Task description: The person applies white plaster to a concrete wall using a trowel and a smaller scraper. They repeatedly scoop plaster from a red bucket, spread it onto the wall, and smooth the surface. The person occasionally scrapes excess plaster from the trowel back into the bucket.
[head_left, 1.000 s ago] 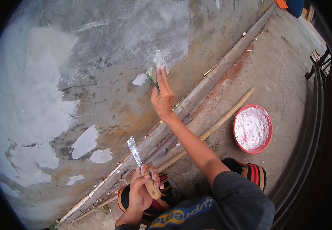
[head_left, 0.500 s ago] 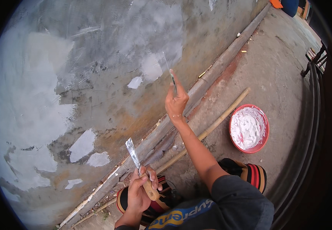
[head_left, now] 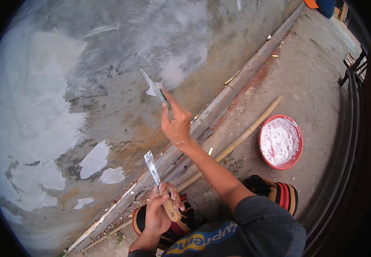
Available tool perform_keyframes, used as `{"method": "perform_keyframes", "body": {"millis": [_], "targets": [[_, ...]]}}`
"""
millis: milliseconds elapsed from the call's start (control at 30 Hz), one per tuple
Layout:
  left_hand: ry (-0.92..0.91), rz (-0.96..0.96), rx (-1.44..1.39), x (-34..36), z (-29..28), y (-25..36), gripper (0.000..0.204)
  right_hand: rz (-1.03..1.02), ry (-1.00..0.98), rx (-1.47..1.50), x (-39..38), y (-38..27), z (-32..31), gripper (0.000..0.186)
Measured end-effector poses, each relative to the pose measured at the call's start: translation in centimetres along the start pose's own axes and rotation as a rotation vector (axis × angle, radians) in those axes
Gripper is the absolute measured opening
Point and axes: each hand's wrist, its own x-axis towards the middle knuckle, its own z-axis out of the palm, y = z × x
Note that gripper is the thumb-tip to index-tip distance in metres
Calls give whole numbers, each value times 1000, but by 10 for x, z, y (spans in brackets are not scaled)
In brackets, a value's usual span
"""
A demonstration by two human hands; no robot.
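Observation:
My left hand [head_left: 156, 216] is closed round the wooden handle of a putty knife [head_left: 152, 168], its metal blade pointing up and smeared with white. Farther forward, my right hand [head_left: 178, 125] pinches a thin, flat scraper blade [head_left: 154, 88] between thumb and fingers. That blade is tilted in front of the grey wall [head_left: 121, 98], near a small white patch it partly covers. Whether it touches the wall I cannot tell. Whitish filler patches [head_left: 94, 160] mark the wall's left and lower parts. On the ground to my right stands a red bowl [head_left: 300, 150] of white paste [head_left: 278, 139].
A wooden pole [head_left: 245, 136] lies aslant on the concrete ground [head_left: 309, 81], between the wall and the bowl. A raised ledge [head_left: 241, 77] runs along the wall's foot, with small debris beside it. Dark metalwork [head_left: 353, 68] stands at the far right.
My right hand has moved left and slightly nearer, and its scraper has turned to show more of its face. My left hand with the putty knife has barely shifted.

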Motion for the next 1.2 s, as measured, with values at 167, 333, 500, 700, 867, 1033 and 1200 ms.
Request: {"method": "perform_keyframes", "body": {"millis": [167,333,500,700,867,1033,1200], "targets": [[-12,10,-8,-5,-2,1,19,3,231,-139,47,35,-8,44],[13,29,1,-12,-8,4,19,-188,121,-132,20,-23,49,66],[-10,45,5,-15,-11,7,19,-260,-74,33,0,-32,35,65],[-40,78,-9,-27,-23,9,18,247,112,-243,61,23,-24,52],[-37,66,-7,-25,-20,13,19,-92,210,-209,32,12,24,56],[16,90,43,-24,-16,11,20,-232,-11,-47,-1,-17,34,60],[0,98,35,-28,-10,13,21,-34,210,-134,3,43,-15,30]]}}
